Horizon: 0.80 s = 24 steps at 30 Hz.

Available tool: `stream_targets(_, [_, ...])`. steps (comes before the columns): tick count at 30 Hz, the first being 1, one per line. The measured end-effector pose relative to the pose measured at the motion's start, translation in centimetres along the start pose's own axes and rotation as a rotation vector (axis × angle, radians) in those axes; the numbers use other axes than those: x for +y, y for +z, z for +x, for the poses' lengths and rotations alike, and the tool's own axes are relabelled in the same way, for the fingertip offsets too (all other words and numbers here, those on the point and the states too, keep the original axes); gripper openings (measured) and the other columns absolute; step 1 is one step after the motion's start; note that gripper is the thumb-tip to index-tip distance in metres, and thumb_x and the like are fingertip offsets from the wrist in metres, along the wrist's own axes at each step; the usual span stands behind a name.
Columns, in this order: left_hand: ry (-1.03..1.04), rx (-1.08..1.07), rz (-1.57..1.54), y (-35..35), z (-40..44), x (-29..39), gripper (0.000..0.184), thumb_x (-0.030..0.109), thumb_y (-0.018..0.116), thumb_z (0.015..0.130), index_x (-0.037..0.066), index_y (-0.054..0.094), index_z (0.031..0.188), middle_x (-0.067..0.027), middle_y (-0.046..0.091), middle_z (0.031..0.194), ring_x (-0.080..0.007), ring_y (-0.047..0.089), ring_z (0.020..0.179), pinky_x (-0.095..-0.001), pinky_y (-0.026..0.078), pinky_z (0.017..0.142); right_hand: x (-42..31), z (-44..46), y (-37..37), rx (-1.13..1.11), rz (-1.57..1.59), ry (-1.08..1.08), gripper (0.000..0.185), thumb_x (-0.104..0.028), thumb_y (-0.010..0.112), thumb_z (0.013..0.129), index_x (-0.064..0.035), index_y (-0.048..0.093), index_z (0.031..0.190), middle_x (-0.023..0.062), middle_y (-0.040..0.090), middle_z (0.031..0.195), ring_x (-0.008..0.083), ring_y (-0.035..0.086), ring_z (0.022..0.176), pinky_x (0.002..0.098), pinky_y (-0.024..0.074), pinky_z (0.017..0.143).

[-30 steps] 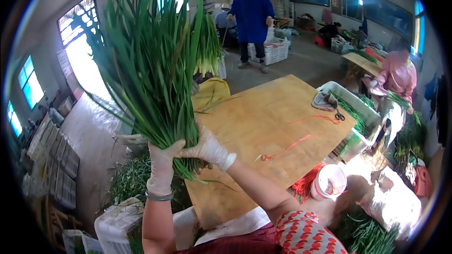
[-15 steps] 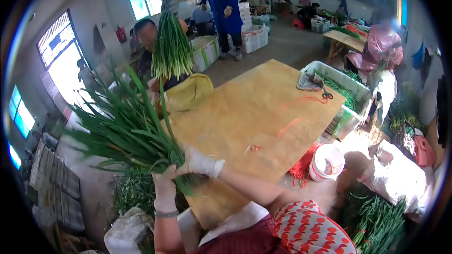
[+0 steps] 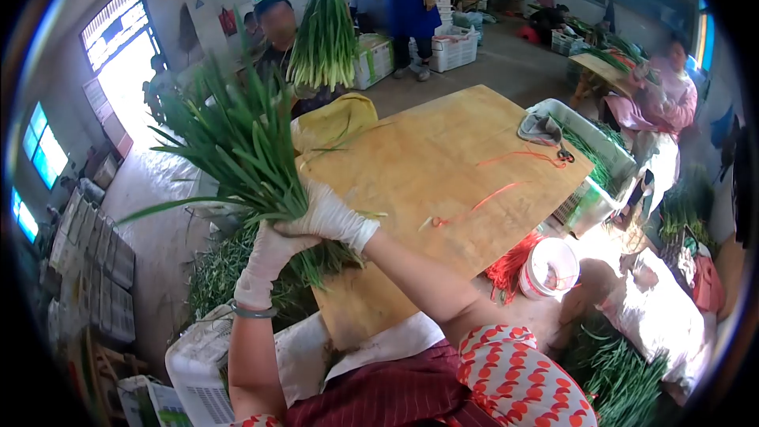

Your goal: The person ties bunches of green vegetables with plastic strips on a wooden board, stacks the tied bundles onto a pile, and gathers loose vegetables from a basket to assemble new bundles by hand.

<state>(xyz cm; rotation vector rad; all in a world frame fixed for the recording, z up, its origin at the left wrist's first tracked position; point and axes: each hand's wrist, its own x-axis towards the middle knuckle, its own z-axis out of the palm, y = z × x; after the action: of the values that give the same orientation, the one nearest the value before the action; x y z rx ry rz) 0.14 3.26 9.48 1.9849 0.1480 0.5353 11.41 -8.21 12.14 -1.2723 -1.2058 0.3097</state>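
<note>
Grey-white crates (image 3: 91, 261) stand stacked along the far left, on the floor. Next comes a heap of cut greens (image 3: 217, 269), low down beside the table (image 3: 451, 150). Above the heap, a green bunch (image 3: 245, 154) fans upward and leftward. The gloved left hand (image 3: 267, 261) is closed around its lower part; the gloved right hand (image 3: 326, 215) grips it just beside, the two touching. The stem ends hang by the table's near left edge; whether they touch the wood I cannot tell. Beyond, a second bunch (image 3: 324, 43) hangs with its pale ends down, above a yellow sack (image 3: 340, 117). A red tie (image 3: 436, 222) lies mid-table, and scissors (image 3: 564, 156) rest near the right corner. Just past the right edge are red strands (image 3: 512, 266), a white bucket (image 3: 548, 269) and a crate (image 3: 594, 207) holding greens. Farther right, a person in pink (image 3: 670, 103) holds some greens.
</note>
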Motion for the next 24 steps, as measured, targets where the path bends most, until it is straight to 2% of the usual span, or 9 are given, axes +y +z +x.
stream_targets(4, [0.023,0.083,-0.081,0.9,-1.9,5.7,0.064,0.002,0.078,0.061,0.002,0.046,0.116,-0.0064,0.053,0.111,-0.0159,0.049,0.104,-0.0300,0.040,0.090,0.5,0.4,0.8,0.072,-0.020,-0.044,0.069,-0.024,0.081,0.059,0.0005,0.049,0.115,0.0115,0.063,0.100,0.0158,0.059,0.089,0.0295,0.0471,0.083])
stream_targets(6, [0.153,0.271,-0.249,1.3,-1.8,6.8,0.061,0.003,0.077,0.063,0.001,0.046,0.116,-0.0058,0.055,0.107,-0.0158,0.051,0.098,-0.0282,0.042,0.086,-0.1,0.0,1.6,0.137,-0.042,-0.083,0.060,-0.023,0.078,0.062,-0.0007,0.051,0.111,0.0157,0.064,0.093,0.0241,0.063,0.084,0.0330,0.0492,0.077])
stream_targets(8, [0.062,0.393,-0.140,1.5,-1.1,8.9,0.053,0.004,0.075,0.066,-0.001,0.049,0.112,-0.0046,0.058,0.101,-0.0144,0.055,0.088,-0.0256,0.043,0.081,-0.6,0.2,3.3,0.095,-0.434,-0.003,0.068,-0.027,0.074,0.064,-0.0027,0.046,0.120,0.0224,0.062,0.088,0.0373,0.061,0.082,0.0392,0.0493,0.072])
stream_targets(12, [0.104,0.662,-0.282,1.6,0.8,11.0,0.035,0.003,0.073,0.069,-0.001,0.059,0.100,-0.0042,0.062,0.092,-0.0120,0.058,0.082,-0.0246,0.045,0.074,-3.0,-0.2,4.3,0.298,-0.375,-0.059,0.070,-0.028,0.073,0.064,-0.0030,0.043,0.122,0.0247,0.061,0.085,0.0411,0.059,0.080,0.0448,0.0483,0.070])
stream_targets(14, [0.106,0.673,-0.223,1.0,1.2,11.9,0.036,0.004,0.074,0.069,-0.001,0.060,0.102,-0.0052,0.064,0.093,-0.0126,0.059,0.083,-0.0250,0.046,0.074,-4.5,0.4,2.8,0.195,-0.328,0.027,0.078,-0.025,0.075,0.061,-0.0015,0.038,0.125,0.0266,0.059,0.096,0.0407,0.058,0.089,0.0417,0.0474,0.077])
stream_targets(16, [0.131,0.623,-0.313,0.4,0.7,12.7,0.038,0.005,0.075,0.069,0.000,0.060,0.103,-0.0058,0.064,0.094,-0.0128,0.060,0.084,-0.0253,0.046,0.075,-5.1,0.4,1.3,0.105,-0.209,-0.329,0.085,-0.022,0.080,0.057,-0.0001,0.036,0.127,0.0260,0.053,0.112,0.0365,0.054,0.102,0.0372,0.0442,0.087])
stream_targets(19, [0.176,0.479,-0.377,-0.2,0.5,11.7,0.042,0.005,0.077,0.067,0.000,0.059,0.105,-0.0064,0.064,0.097,-0.0135,0.060,0.085,-0.0258,0.046,0.077,-6.1,-0.7,0.1,0.119,0.000,-0.341,0.093,-0.019,0.083,0.052,0.0012,0.034,0.128,0.0235,0.046,0.122,0.0317,0.047,0.112,0.0342,0.0402,0.093])
stream_targets(22, [0.138,0.365,-0.343,0.6,0.4,9.3,0.049,0.005,0.078,0.064,0.000,0.057,0.108,-0.0067,0.063,0.099,-0.0143,0.059,0.088,-0.0267,0.046,0.080,-2.7,-0.4,1.0,-0.035,0.226,-0.081,0.094,-0.019,0.084,0.052,0.0002,0.033,0.129,0.0218,0.051,0.118,0.0296,0.051,0.108,0.0345,0.0410,0.092])
stream_targets(24, [0.109,0.306,-0.310,1.1,0.9,8.6,0.058,0.004,0.080,0.060,0.001,0.055,0.112,-0.0071,0.062,0.103,-0.0150,0.058,0.092,-0.0276,0.046,0.082,-1.5,-0.5,1.3,-0.075,0.053,-0.095,0.085,-0.020,0.082,0.060,-0.0005,0.036,0.129,0.0141,0.056,0.115,0.0210,0.051,0.109,0.0345,0.0410,0.093])
